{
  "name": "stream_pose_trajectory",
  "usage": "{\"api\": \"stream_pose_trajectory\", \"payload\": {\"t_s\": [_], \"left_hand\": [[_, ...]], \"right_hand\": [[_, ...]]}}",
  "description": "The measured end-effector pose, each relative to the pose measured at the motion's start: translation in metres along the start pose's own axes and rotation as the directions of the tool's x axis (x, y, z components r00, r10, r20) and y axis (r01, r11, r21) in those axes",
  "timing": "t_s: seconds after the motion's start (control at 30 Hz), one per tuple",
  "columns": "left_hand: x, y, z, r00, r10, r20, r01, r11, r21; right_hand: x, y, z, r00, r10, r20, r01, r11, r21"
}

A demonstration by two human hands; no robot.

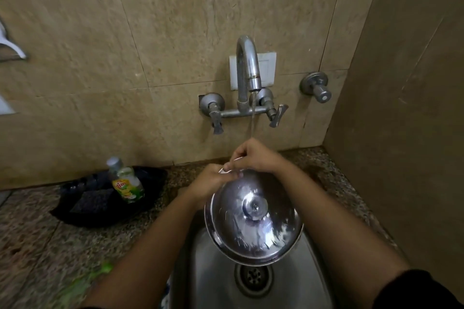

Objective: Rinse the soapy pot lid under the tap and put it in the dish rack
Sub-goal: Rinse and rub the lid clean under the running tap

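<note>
Rinse step in hand: our left hand (211, 180) and right hand (253, 155) pinch far rim of pot lid (253, 221), tilted over sink (311, 271), under tap (247, 68) stream. Next, we judge: turn lid, then find dish rack, unseen.

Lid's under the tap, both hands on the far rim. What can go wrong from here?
1. Slip: the left hand and right hand pinch only the far rim of the wet steel pot lid, which hangs tilted over the sink. It could drop.
2. Incomplete rinse: the water stream from the tap is thin and lands by the hands, so the lower lid may stay soapy.
3. No dish rack is in view, so the wet lid may need a blind carry.
</note>
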State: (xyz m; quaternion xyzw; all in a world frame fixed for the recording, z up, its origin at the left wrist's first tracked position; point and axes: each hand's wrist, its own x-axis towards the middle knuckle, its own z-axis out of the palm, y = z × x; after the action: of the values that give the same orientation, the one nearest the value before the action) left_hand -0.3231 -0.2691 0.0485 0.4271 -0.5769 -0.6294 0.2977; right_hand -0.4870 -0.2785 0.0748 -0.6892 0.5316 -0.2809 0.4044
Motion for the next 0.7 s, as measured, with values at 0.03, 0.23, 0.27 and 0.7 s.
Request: {"api": "stream_pose_trajectory", "payload": {"t_s": [0.03,0.23,0.27,0.7], "left_hand": [[0.0,-0.001,0.0,1.0,0.013,-0.028,-0.013,1.0,-0.016],[-0.003,-0.006,-0.02,0.995,-0.028,-0.095,0.018,0.994,-0.108],[-0.001,-0.002,-0.016,0.998,-0.017,-0.053,0.014,0.999,-0.052],[-0.017,-0.001,-0.01,0.996,-0.058,-0.069,0.055,0.998,-0.04]], "right_hand": [[0.001,0.0,-0.003,0.999,0.001,-0.048,-0.001,1.0,0.002],[-0.012,0.009,-0.022,0.967,0.079,-0.244,-0.032,0.981,0.189],[-0.009,0.002,-0.011,0.983,0.032,-0.178,-0.009,0.992,0.129],[-0.016,0.001,0.012,0.958,0.063,-0.278,0.001,0.975,0.224]]}}
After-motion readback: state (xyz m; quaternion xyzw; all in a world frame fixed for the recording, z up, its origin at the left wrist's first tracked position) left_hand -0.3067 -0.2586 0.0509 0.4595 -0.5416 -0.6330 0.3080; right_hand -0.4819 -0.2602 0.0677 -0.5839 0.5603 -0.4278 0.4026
